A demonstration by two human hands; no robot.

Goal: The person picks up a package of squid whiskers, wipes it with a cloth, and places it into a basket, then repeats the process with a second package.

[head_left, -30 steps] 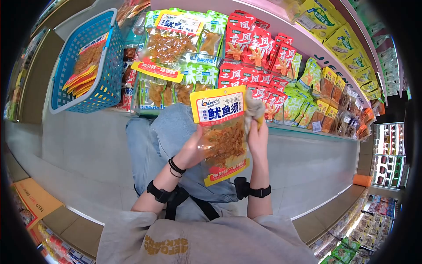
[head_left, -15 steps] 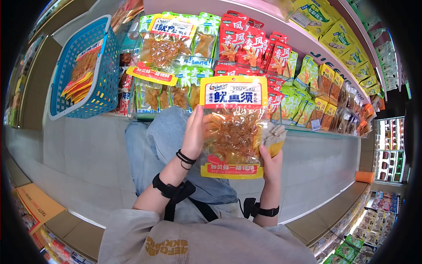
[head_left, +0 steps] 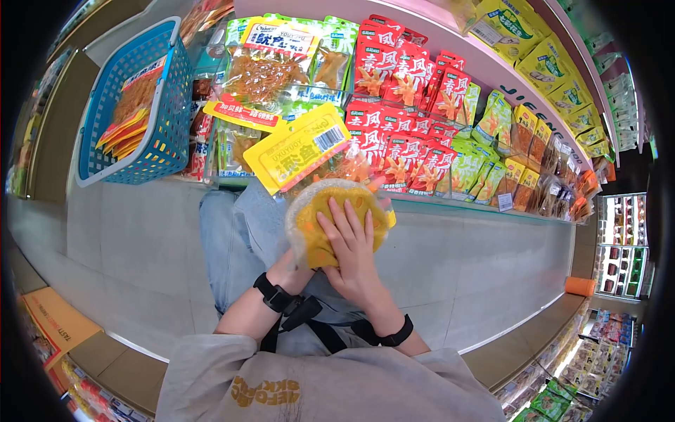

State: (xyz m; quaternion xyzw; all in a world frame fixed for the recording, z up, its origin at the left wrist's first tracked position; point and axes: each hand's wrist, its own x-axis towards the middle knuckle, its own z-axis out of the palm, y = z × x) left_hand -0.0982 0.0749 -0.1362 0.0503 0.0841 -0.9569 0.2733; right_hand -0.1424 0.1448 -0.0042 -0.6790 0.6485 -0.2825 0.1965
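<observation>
A yellow-and-clear squid snack packet (head_left: pixel 299 149) is tilted in front of me, its barcode end up and to the left. My left hand (head_left: pixel 290 273) supports it from below, fingers hidden behind the packet and cloth. A yellow cloth (head_left: pixel 313 224) with a greyish-white edge covers the packet's lower part. Over the cloth lies my right hand (head_left: pixel 354 253), pressing it against the packet with its fingers extended close together. Another squid snack packet (head_left: pixel 271 74) rests on the shelf display, above the green packets.
At the left stands a blue plastic basket (head_left: pixel 177 91) with several similar packets in it. Red snack packets (head_left: pixel 404 88) fill the shelf ahead, with green and brown ones to the right. The shelf has a glass front edge (head_left: pixel 450 206). Grey tiled floor (head_left: pixel 140 260) lies below.
The packet has turned from upright with its front showing to tilted left with its barcode showing. The cloth has come from behind it to its near side, under my right hand.
</observation>
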